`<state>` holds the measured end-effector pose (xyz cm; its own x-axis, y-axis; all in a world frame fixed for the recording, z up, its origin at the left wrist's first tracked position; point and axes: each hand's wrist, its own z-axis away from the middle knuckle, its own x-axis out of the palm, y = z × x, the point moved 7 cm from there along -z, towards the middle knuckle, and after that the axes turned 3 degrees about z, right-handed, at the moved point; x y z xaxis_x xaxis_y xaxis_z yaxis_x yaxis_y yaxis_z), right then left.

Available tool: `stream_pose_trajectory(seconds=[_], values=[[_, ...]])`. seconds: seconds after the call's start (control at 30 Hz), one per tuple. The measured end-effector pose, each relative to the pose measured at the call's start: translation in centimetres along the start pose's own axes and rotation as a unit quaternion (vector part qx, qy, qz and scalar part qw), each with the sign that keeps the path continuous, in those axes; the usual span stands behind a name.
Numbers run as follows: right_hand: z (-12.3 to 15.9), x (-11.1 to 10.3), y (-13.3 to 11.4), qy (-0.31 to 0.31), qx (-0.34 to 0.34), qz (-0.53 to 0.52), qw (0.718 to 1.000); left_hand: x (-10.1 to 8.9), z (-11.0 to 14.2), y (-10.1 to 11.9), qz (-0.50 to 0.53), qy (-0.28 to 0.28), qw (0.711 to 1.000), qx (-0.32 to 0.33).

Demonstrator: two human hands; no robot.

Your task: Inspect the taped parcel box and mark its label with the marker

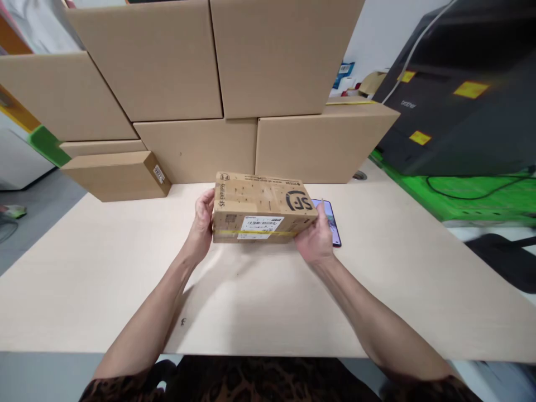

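Between my two hands is a brown cardboard shipping box [266,195] printed "SF" and "SF EXPRESS". Its near side carries a white label [260,225] and a strip of yellow tape. My left hand [203,226] grips the left end, thumb up and fingers partly hidden behind. Around the lower right corner my right hand [316,237] is closed, its fingers partly under the box. The box appears raised off the table and slightly tilted. Just behind my right hand, a phone [334,223] with its screen lit lies on the table, partly covered.
Large plain cartons [272,61] are stacked along the back of the pale table [104,279]. A smaller carton [113,176] with a label sits at the back left. To the right stand a dark cabinet-like object [456,123], a green surface [444,195] and a black stand [502,257].
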<state>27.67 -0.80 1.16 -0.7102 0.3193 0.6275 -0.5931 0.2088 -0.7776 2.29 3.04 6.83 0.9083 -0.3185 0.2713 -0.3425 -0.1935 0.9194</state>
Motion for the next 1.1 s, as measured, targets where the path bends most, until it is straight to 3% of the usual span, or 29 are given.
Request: stream_pose_trajectory(seconds=[0.1, 0.33, 0.4, 0.47, 0.57, 0.63, 0.67, 0.8, 0.9, 0.97, 1.1], values=[[0.7, 0.3, 0.2, 0.002, -0.014, 0.010, 1.000, 0.1, 0.0, 0.1, 0.009, 0.013, 1.000, -0.014], [1.3, 0.4, -0.8, -0.014, -0.014, 0.022, 1.000, -0.1, 0.2, 1.9, -0.046, -0.081, 0.996, 0.013], [1.4, 0.4, -0.7, -0.010, -0.002, 0.030, 0.999, 0.0, 0.3, 2.3, -0.067, -0.084, 0.994, 0.023], [1.6, 0.4, -0.4, -0.003, 0.006, 0.034, 0.999, -0.2, 0.3, 2.4, -0.065, -0.049, 0.996, 0.028], [1.6, 0.3, 0.3, 0.015, 0.018, 0.031, 0.999, -1.2, 0.4, 1.7, -0.065, 0.079, 0.995, 0.021], [1.4, 0.1, 0.8, 0.017, 0.041, 0.031, 0.999, -1.7, 0.5, 0.6, -0.065, 0.147, 0.987, -0.026], [1.3, 0.0, 1.1, 0.011, 0.054, 0.033, 0.998, -1.7, 0.5, -0.1, -0.060, 0.155, 0.984, -0.063], [1.0, 0.2, 1.5, -0.028, 0.071, 0.048, 0.996, -0.4, 0.4, -1.5, -0.029, 0.082, 0.981, -0.173], [1.1, 0.5, 1.3, -0.051, 0.062, 0.049, 0.996, -1.2, 0.5, -1.2, -0.035, 0.079, 0.975, -0.203], [1.3, 0.5, 1.1, -0.059, 0.061, 0.046, 0.995, -1.8, 0.3, -0.9, -0.038, 0.059, 0.979, -0.191], [1.2, -0.2, 0.9, -0.037, 0.063, 0.026, 0.997, -1.2, 0.0, 0.5, -0.036, -0.071, 0.994, -0.074]])
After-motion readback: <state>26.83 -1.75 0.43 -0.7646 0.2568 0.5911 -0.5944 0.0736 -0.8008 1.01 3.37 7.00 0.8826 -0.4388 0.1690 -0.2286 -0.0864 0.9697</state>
